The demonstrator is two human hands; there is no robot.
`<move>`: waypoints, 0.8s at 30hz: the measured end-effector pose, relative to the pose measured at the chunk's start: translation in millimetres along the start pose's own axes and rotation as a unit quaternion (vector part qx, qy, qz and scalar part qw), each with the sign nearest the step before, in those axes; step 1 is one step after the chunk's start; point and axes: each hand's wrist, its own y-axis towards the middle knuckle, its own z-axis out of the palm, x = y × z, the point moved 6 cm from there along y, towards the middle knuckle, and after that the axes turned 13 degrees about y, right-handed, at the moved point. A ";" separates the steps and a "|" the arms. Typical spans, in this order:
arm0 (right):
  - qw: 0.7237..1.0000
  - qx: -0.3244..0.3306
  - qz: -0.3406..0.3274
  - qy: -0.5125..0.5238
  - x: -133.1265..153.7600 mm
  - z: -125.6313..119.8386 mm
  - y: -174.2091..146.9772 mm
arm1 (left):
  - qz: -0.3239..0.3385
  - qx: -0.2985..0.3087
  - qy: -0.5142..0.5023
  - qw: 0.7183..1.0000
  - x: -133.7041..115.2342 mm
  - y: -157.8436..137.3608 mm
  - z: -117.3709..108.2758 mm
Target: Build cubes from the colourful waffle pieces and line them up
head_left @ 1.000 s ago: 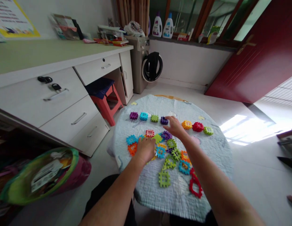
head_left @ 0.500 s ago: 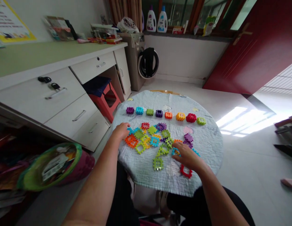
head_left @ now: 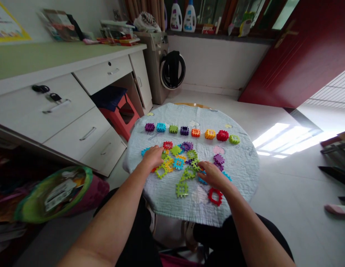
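Observation:
My left hand (head_left: 154,156) lies over the left side of a pile of flat plastic building pieces, its fingers apart and partly covering green and orange ones. My right hand (head_left: 211,173) is at the pile's right side, fingers spread over a blue piece (head_left: 202,178) and beside a green piece (head_left: 195,164). Neither hand shows a grip on anything. Between them lie a light-blue window piece (head_left: 178,163), a yellow piece (head_left: 169,164) and a green triangular piece (head_left: 188,173). Nearer me are a green square piece (head_left: 182,190) and a red frame piece (head_left: 215,196).
Several assembled blocks, among them a purple block (head_left: 149,127) and a red block (head_left: 222,135), form a row across the far side of the cloth-covered round table (head_left: 161,202). Left stand a drawer desk (head_left: 86,111), a red stool (head_left: 122,115) and a lined bin (head_left: 89,194).
My left hand has moved right, from the pile's left edge onto its pieces, uncovering a blue piece behind it. My right hand has shifted slightly toward the pile's middle. The camera view has shifted a little.

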 end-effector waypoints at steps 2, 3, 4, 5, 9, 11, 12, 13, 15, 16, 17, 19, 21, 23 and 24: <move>1.000 0.004 0.003 -0.001 -0.5 1.1 -0.3 | -0.008 -0.018 0.005 1.000 -2.5 0.0 -2.0; 1.000 0.004 0.005 0.000 -0.9 1.3 -0.4 | -0.011 -0.030 0.001 1.000 -2.1 -0.1 -3.5; 1.000 0.004 0.005 0.002 -1.1 1.2 -0.5 | -0.011 -0.039 -0.006 0.999 -1.2 0.0 -5.0; 1.000 0.003 0.005 0.002 -0.9 0.9 -0.5 | -0.010 -0.045 -0.016 0.999 -0.3 0.3 -6.2; 1.000 0.005 -0.002 -0.003 1.9 -1.3 -0.3 | 0.020 -0.064 -0.058 0.996 -3.2 1.8 -10.8; 1.000 0.005 -0.004 -0.001 2.9 -2.3 -0.3 | 0.023 -0.095 -0.072 0.993 -7.5 1.9 -14.4; 1.000 0.004 -0.004 0.001 2.9 -2.6 -0.3 | 0.022 -0.112 -0.078 0.990 -9.7 1.7 -15.8; 1.000 0.004 -0.003 0.002 2.5 -2.7 -0.4 | 0.022 -0.123 -0.085 0.989 -11.8 1.5 -16.3; 1.000 0.003 -0.003 0.005 0.8 -2.6 -0.7 | 0.046 -0.107 -0.112 0.987 -16.5 1.6 -12.8; 1.000 0.002 -0.004 0.007 -0.5 -2.6 -0.9 | 0.069 -0.079 -0.135 0.985 -18.5 1.7 -9.4; 1.000 0.000 -0.003 0.010 -2.2 -2.9 -1.2 | 0.096 -0.047 -0.164 0.981 -19.7 1.5 -6.0; 1.000 -0.007 0.002 0.018 -6.0 -4.9 -2.1 | 0.131 -0.006 -0.224 0.966 -16.4 0.6 -3.5; 1.000 -0.016 0.010 0.022 -9.5 -8.7 -2.9 | 0.124 -0.020 -0.258 0.958 -5.8 1.0 -7.3; 0.999 -0.027 0.021 0.025 -12.3 -14.3 -3.3 | 0.100 -0.053 -0.244 0.963 4.1 1.8 -11.5; 0.999 -0.033 0.028 0.027 -13.6 -17.4 -3.3 | 0.091 -0.061 -0.224 0.968 6.0 2.1 -12.2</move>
